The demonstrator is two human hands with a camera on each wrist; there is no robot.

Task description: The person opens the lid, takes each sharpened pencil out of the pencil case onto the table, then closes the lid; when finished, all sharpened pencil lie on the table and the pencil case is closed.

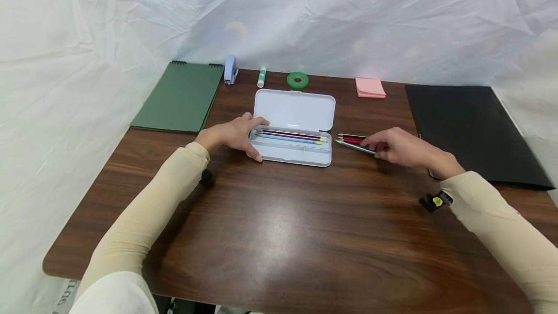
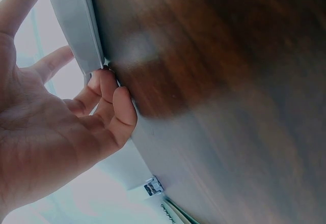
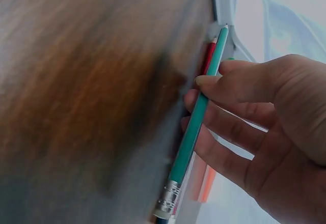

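Observation:
An open light-blue pencil case (image 1: 294,110) lies mid-table with several pencils (image 1: 291,135) in its tray. My left hand (image 1: 237,134) holds the case's left end, thumb at the front edge and fingers at the rim; the left wrist view shows the case wall (image 2: 76,25) against my fingers (image 2: 109,96). Right of the case, my right hand (image 1: 403,147) pinches a green pencil (image 1: 355,146), its tip toward the case. In the right wrist view the green pencil (image 3: 196,127) lies between thumb and fingers (image 3: 229,112). Red pencils (image 1: 350,138) lie beside it on the table.
Along the back edge sit a green spiral notebook (image 1: 180,96), a blue stapler (image 1: 230,69), a glue stick (image 1: 261,77), a green tape roll (image 1: 298,80) and pink sticky notes (image 1: 370,87). A black folder (image 1: 472,130) covers the right side. White sheeting surrounds the brown table (image 1: 279,236).

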